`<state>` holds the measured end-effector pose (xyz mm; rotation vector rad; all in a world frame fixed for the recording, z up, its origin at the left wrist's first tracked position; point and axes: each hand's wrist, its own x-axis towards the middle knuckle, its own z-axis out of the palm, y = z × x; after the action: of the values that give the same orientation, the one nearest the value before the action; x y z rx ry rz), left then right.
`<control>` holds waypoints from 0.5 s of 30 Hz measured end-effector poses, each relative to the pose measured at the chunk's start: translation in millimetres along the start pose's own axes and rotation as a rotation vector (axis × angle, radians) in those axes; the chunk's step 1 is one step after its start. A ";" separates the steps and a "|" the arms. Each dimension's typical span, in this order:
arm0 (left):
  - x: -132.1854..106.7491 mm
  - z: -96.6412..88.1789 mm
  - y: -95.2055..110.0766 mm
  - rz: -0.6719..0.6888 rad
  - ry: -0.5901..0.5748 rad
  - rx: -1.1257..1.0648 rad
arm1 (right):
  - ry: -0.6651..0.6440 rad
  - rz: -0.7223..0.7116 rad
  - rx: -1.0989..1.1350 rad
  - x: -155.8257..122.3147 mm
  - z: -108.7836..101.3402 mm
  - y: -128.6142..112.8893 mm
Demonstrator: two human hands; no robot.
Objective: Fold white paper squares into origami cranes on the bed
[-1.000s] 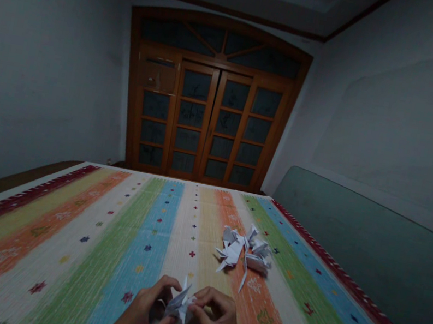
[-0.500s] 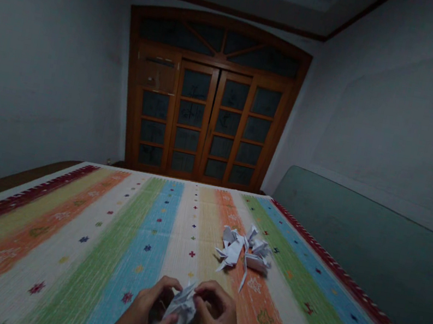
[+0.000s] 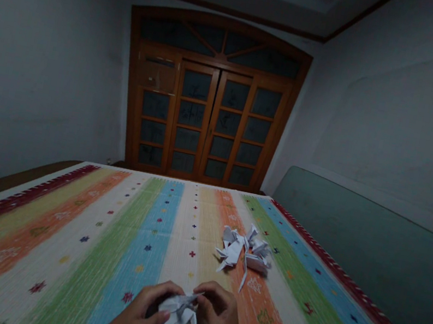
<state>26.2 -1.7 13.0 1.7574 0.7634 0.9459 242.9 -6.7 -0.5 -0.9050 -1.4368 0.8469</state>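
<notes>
A folded white paper figure (image 3: 176, 318) is held between my two hands, just above the striped tablecloth at the bottom middle. My left hand (image 3: 143, 313) grips its left side, thumb in front and fingers behind. With thumb and index finger, my right hand (image 3: 219, 317) pinches a thin pointed tip at the figure's upper right. Beyond my right hand lies a small heap of folded white paper figures (image 3: 245, 252), their wings and points overlapping, so I cannot tell them apart well.
The striped tablecloth (image 3: 111, 244) covers the table, patterned with small motifs. A pale green padded panel or backrest (image 3: 354, 235) runs along the right side. Wooden doors with glass panes (image 3: 211, 117) stand beyond the table's far edge, between white walls.
The paper figure has turned and tilted, so its flaps now spread wider and lower. A pointed tip now sticks out to the right, in my right fingers. The heap has not moved.
</notes>
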 end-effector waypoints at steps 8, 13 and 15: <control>-1.8 -2.4 0.6 -0.008 -0.100 0.018 | -0.009 0.002 -0.028 4.7 2.1 -7.8; -2.7 -0.4 8.5 0.020 -0.113 0.127 | 0.026 0.133 0.068 3.7 7.2 -5.4; -2.2 1.2 9.5 0.038 -0.106 0.124 | 0.056 0.135 0.091 3.4 8.4 -3.8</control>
<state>26.9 -7.3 21.0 1.9195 0.7359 0.8381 234.3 -5.3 3.9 -0.9571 -1.2889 0.9721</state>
